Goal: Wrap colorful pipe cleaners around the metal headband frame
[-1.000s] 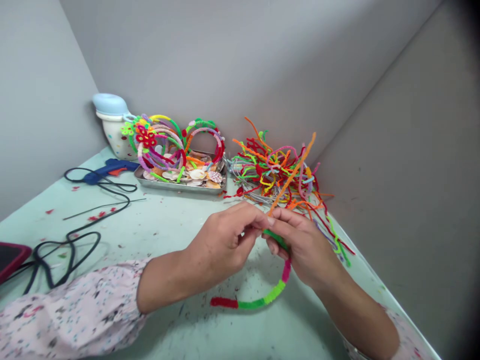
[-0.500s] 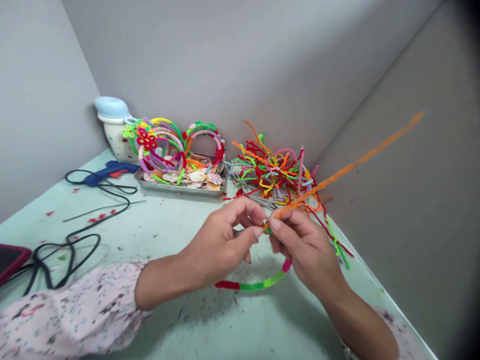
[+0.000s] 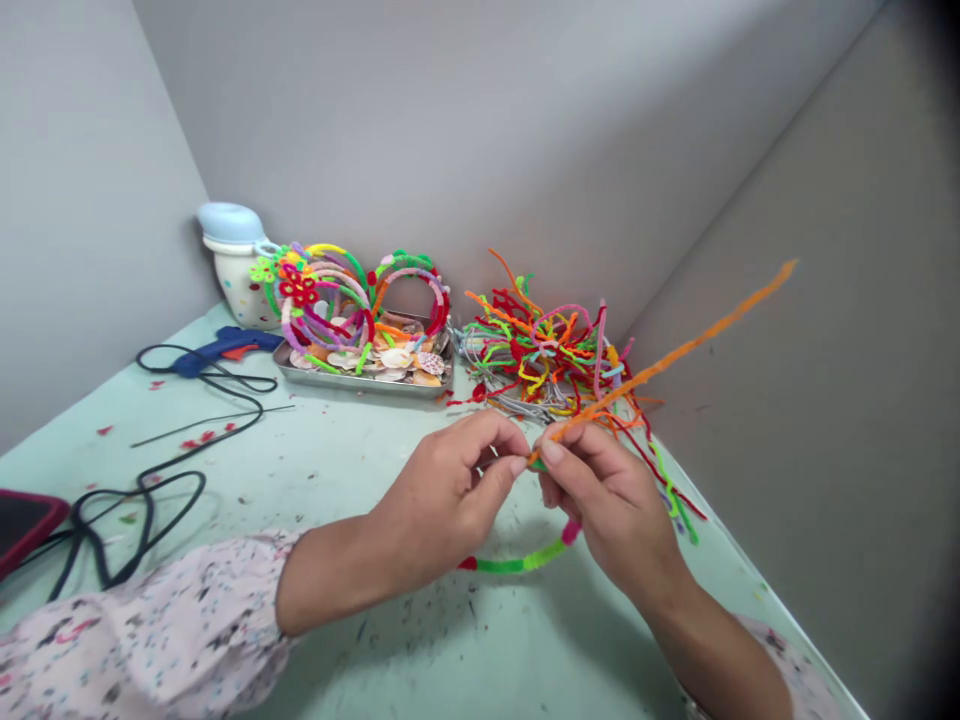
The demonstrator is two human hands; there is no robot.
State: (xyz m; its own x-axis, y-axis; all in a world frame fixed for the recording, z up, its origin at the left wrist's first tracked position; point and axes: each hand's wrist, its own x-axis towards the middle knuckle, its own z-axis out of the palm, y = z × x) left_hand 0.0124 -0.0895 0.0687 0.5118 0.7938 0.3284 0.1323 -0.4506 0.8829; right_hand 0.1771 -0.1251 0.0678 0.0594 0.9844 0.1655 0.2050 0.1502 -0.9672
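Observation:
Both hands meet in the middle, over the table. My left hand (image 3: 439, 490) is closed, thumb and forefinger pinching a headband (image 3: 551, 553) by its bare thin part. The headband's lower curve hangs below, wrapped in red, green, lime and pink fuzzy bands. My right hand (image 3: 619, 500) pinches the headband right beside the left fingertips, where a green wrap peeks out. An orange pipe cleaner (image 3: 690, 345) is held there too; its long free end slants up to the right. Fingers hide the exact point where it meets the band.
Behind my hands, a metal tray (image 3: 360, 385) holds shells and several wrapped headbands (image 3: 330, 255). A tangled heap of pipe cleaners (image 3: 547, 340) lies right of it. At left are a blue glue gun (image 3: 225, 345), black cord (image 3: 150, 470), a phone (image 3: 30, 530) and a lidded cup (image 3: 244, 285).
The orange pipe cleaner's free end has swung down and left. The left hand has tipped slightly, covering more of the headband's red part. Both hands keep their pinch.

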